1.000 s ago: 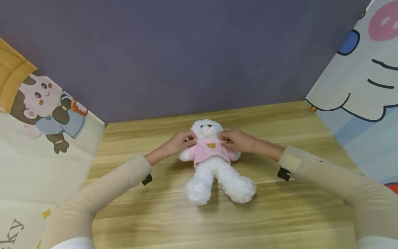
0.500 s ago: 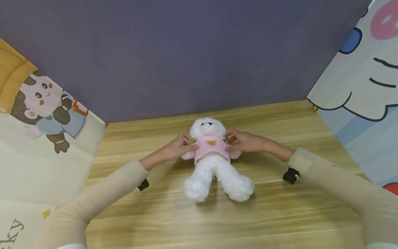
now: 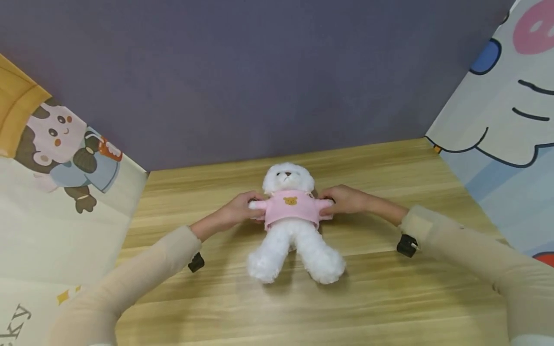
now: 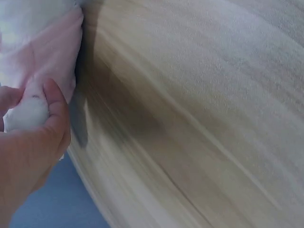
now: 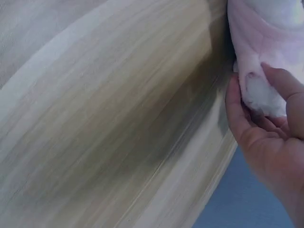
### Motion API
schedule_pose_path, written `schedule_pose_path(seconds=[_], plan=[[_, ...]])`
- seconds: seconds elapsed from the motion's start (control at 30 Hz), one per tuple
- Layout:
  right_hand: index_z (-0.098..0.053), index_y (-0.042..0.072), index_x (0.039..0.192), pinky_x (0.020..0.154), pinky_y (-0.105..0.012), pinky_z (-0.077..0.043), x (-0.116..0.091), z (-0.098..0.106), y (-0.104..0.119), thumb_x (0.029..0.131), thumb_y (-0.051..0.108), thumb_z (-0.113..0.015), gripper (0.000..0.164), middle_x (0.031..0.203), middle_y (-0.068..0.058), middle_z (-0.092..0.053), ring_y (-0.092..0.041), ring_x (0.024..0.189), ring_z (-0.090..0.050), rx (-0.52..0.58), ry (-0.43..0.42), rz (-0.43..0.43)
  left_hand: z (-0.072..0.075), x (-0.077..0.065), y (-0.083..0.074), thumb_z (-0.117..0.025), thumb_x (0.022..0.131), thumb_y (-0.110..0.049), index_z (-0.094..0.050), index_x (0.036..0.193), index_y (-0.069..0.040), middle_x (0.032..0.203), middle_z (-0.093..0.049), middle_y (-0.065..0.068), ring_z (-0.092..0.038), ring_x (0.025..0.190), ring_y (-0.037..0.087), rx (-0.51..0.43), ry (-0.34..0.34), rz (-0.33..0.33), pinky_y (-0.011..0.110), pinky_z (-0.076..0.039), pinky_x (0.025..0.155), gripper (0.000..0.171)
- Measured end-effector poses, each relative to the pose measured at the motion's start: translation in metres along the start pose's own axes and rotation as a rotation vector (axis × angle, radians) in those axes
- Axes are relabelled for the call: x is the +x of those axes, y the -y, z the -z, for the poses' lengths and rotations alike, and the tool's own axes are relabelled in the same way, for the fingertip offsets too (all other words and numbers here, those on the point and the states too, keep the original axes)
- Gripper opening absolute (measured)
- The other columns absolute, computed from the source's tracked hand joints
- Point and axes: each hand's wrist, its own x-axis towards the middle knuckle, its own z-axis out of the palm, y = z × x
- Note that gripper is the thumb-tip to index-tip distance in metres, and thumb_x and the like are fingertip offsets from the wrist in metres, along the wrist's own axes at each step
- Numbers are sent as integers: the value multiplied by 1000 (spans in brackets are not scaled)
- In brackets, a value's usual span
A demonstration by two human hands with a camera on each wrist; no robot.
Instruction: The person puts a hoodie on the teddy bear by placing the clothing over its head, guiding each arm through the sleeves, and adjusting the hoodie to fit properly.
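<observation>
A white plush teddy bear (image 3: 287,178) lies on its back on the wooden table, feet toward me. It wears a pink shirt (image 3: 292,211) with a small brown bear patch on the chest. At the bear's arm on the left side, my left hand (image 3: 237,210) pinches the pink sleeve between thumb and finger; the white paw (image 4: 28,114) pokes out inside that grip. On the other side my right hand (image 3: 347,200) holds the opposite arm, thumb on top and fingers beneath. The right wrist view shows the white paw (image 5: 261,95) at the sleeve's end.
The wood-grain table (image 3: 303,312) runs back to a dark grey-blue panel (image 3: 268,77). Cartoon-printed panels stand at the left (image 3: 65,192) and right (image 3: 510,168).
Both hands have moved from the shirt's neckline down and outward to the bear's arms. The sleeves are now spread sideways, and the bear's legs have shifted slightly left.
</observation>
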Motion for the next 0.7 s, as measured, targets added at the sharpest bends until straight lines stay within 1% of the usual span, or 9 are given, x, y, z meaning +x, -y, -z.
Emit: schedule_pose_path(seconds=[0.07,0.13,0.2,0.23,0.3,0.37,0.43,0.57,0.7], plan=[[-65,0,118,77,-33,-53,-2,-3,6,93,20,-76,34,103,-8,-69,-23,90,-64,-32,-71,21,-3,-1,-2,-67,95,0,-51,129,10,114,-62,20,-66,95,22,48,-17,-16,40,-58,87,39],[-63,0,120,83,-38,-54,-4,-6,15,93,19,-76,35,111,-13,-67,-28,99,-64,-95,-164,75,-5,-4,-6,-69,95,-8,-52,131,6,123,-59,20,-62,106,25,208,-66,-95,41,-54,92,42],[-63,2,118,84,-40,-55,-5,-8,27,92,17,-77,33,111,-12,-66,-28,101,-64,-150,-251,158,-8,-7,-11,-73,94,-15,-56,129,1,127,-58,16,-56,115,29,430,-119,-236,43,-49,99,42],[-64,4,116,82,-40,-55,-5,-9,33,91,18,-78,33,109,-10,-65,-26,97,-64,-174,-281,202,-10,-8,-14,-76,92,-20,-59,125,-2,125,-58,13,-54,116,29,569,-146,-331,43,-47,99,41],[-65,8,112,79,-36,-54,-4,-13,44,90,20,-79,29,105,-4,-64,-19,93,-62,-217,-284,292,-14,-10,-19,-80,89,-23,-63,117,-5,119,-59,10,-54,112,29,783,-173,-528,43,-47,96,37],[-66,10,110,76,-31,-54,-2,-18,50,92,20,-77,23,105,-2,-63,-16,89,-60,-243,-251,351,-20,-10,-22,-81,88,-20,-65,109,-7,112,-61,7,-55,108,27,917,-127,-692,41,-48,94,29],[-68,10,107,77,-27,-55,-1,-25,53,93,17,-76,18,107,-3,-63,-15,89,-61,-257,-227,376,-26,-10,-22,-79,89,-15,-67,105,-7,106,-63,5,-59,101,24,1014,-70,-800,36,-52,89,21],[-72,11,94,76,-25,-55,-2,-33,50,90,8,-77,7,105,-5,-64,-15,89,-62,-264,-239,445,-32,-12,-13,-75,90,-3,-70,99,-7,101,-64,4,-61,95,23,1136,-10,-903,34,-52,86,11],[-78,13,96,84,-31,-54,-4,-35,47,90,10,-77,7,111,-7,-65,-20,100,-60,-287,-177,538,-32,-19,-4,-74,92,-4,-71,97,-7,102,-64,6,-60,95,22,1164,66,-919,33,-52,85,7]])
